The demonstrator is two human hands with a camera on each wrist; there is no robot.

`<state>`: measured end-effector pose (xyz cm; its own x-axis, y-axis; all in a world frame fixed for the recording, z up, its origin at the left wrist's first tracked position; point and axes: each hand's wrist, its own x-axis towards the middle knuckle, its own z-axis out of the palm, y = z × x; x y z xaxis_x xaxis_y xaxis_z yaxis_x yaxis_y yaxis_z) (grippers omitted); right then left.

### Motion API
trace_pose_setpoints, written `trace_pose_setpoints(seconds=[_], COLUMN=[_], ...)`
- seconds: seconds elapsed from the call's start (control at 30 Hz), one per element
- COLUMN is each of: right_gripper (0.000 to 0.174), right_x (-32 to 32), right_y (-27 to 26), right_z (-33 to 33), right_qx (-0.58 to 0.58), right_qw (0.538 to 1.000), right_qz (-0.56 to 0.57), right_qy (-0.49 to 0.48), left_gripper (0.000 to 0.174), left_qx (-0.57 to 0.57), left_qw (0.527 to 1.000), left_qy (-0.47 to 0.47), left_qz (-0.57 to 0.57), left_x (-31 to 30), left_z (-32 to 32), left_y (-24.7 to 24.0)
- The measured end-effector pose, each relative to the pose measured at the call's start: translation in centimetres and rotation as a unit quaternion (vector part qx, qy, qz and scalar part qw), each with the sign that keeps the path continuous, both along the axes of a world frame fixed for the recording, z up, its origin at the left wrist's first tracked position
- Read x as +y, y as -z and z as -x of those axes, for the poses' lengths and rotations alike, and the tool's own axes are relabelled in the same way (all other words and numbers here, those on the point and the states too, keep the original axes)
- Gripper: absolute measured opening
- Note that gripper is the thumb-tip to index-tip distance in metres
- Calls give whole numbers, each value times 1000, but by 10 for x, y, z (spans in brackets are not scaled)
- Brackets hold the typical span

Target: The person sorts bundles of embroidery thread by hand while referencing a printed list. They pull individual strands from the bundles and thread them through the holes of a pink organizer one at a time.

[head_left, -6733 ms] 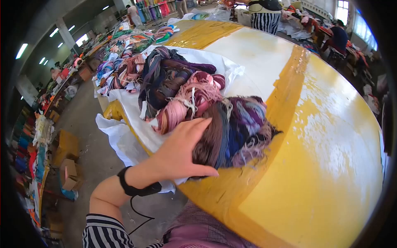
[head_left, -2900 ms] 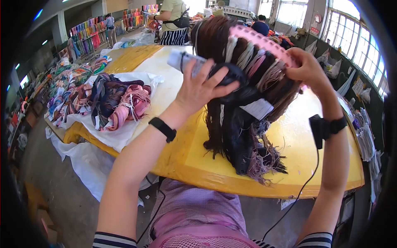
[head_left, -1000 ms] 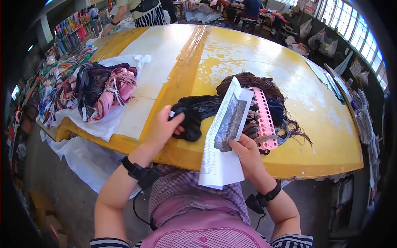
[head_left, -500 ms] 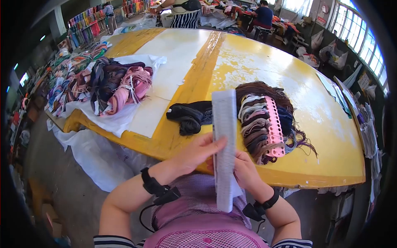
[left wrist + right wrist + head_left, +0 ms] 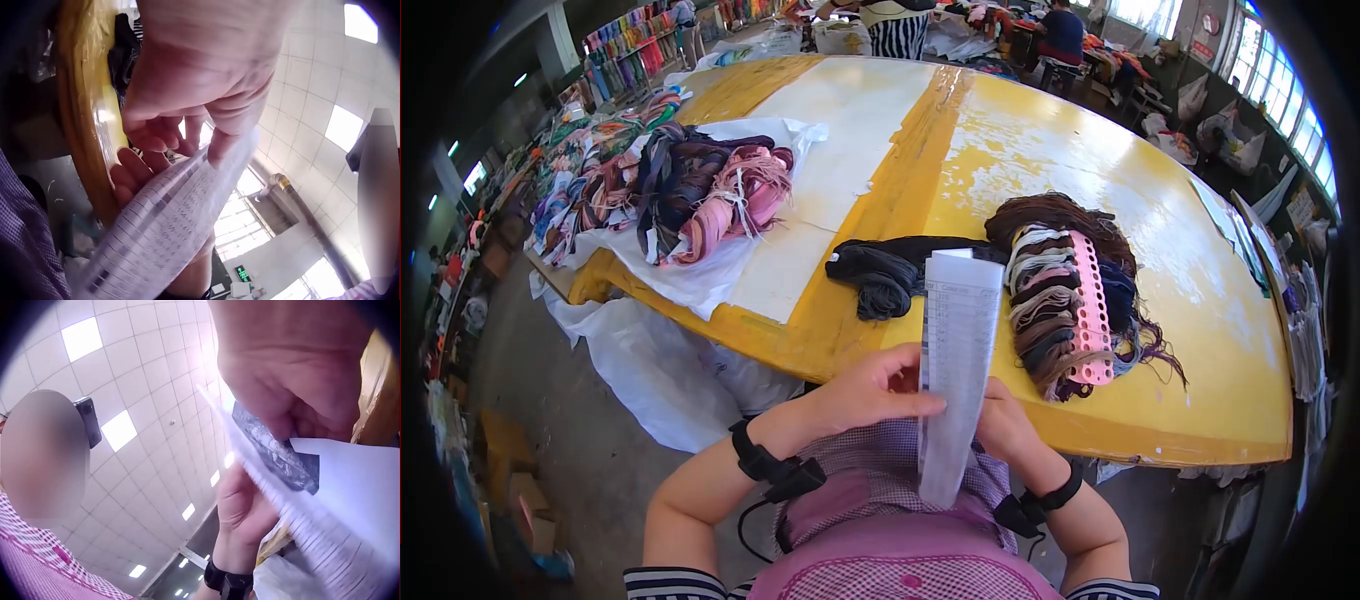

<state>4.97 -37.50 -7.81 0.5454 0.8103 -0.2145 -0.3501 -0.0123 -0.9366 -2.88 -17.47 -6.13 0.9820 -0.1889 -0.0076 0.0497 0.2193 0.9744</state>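
In front of the apron, my two hands hold a folded paper sheet (image 5: 960, 350) with a printed list. My left hand (image 5: 880, 385) pinches its left edge, thumb on the printed face. My right hand (image 5: 1005, 425) grips the other side, partly hidden behind the paper; the right wrist view shows a dark photo (image 5: 275, 450) on the sheet there. Beyond the paper a black yarn skein (image 5: 880, 285) lies on the table. To its right lies a pink holed strip (image 5: 1090, 310) threaded with brown, grey, white and pink yarn bundles (image 5: 1040, 290).
The large yellow-and-white table (image 5: 1180, 390) curves in front of me. At its left, pink and dark skeins (image 5: 720, 200) lie on white plastic sheeting (image 5: 690, 285) that hangs over the edge. A person in striped clothing (image 5: 897, 30) stands at the far side.
The yarn-laden pink strip was lifted, then laid on the table. My left hand let go of the black skein and took hold of the paper, which is now folded narrower with its list showing.
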Motion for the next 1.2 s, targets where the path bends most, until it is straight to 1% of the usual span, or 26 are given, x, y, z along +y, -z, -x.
trace_pose_setpoints(seconds=[0.03,0.07,0.13,0.17,0.2,0.23,0.27,0.3,0.37,0.4,0.47,0.5,0.53,0.6,0.63,0.67,0.7,0.77,0.83,0.87,0.9,0.97,1.03,1.1,1.2], right_gripper=[28,28,31,31,31,31,29,29,26,25,25,25,25,25,26,24,24,22,23,23,23,23,24,25,27], right_x=[0,2,3,3,3,2,4,3,4,5,1,-1,-6,-15,-15,-10,-12,-23,-20,-18,-18,-20,-21,-20,-21], right_y=[3,3,2,1,0,0,2,2,4,6,6,5,-3,0,4,10,17,31,20,24,28,31,31,26,35], right_z=[0,0,-2,-2,-2,-2,-2,-2,-2,-3,-4,-5,-7,-14,-17,-17,-20,-27,-20,-21,-22,-25,-25,-25,-27], right_qx=[-29,-29,-52,-52,-87,-123,-117,-120,-93,-110,-101,-93,-98,-86,-78,-46,-43,-151,-187,-187,-189,-184,-182,-152,-159], right_qw=[999,999,997,997,995,991,993,992,995,993,993,992,991,990,988,980,981,967,954,954,952,955,954,959,960], right_qz=[17,17,27,31,26,23,17,27,11,-7,-14,-25,6,9,9,-33,-34,23,51,46,42,41,47,43,45], right_qy=[-14,-17,-51,-43,-42,-37,-22,-4,21,37,65,85,92,115,133,193,188,206,228,231,238,231,233,237,228], left_gripper=[47,50,49,48,48,47,46,46,48,48,49,49,44,37,37,36,34,32,32,30,30,29,27,24,23], left_qx=[7,33,36,40,37,50,61,57,72,73,29,32,31,34,35,19,4,11,23,20,19,22,30,29,1], left_qw=[997,999,999,999,999,998,996,997,992,993,987,987,985,978,978,971,961,957,960,961,958,955,958,964,961], left_qy=[12,-11,-16,-15,0,-23,-44,-25,-98,-88,-154,-148,-165,-204,-204,-239,-275,-285,-275,-274,-284,-295,-285,-265,-278], left_qz=[-78,-19,-22,-24,-19,-30,-42,-35,29,32,46,47,32,12,11,-14,-38,-47,-50,-20,-25,3,2,5,-15], left_x=[-2,-5,-3,-2,-2,-2,-3,-5,-5,-3,2,7,11,17,21,25,29,33,37,36,35,32,28,24,25], left_z=[2,2,1,0,-1,1,2,2,4,3,3,3,4,4,3,2,2,1,3,3,4,6,10,14,19], left_y=[1,2,3,5,4,-1,-5,-10,-17,-14,-7,-6,-6,-12,-12,-12,-11,-8,8,12,11,8,3,3,8])
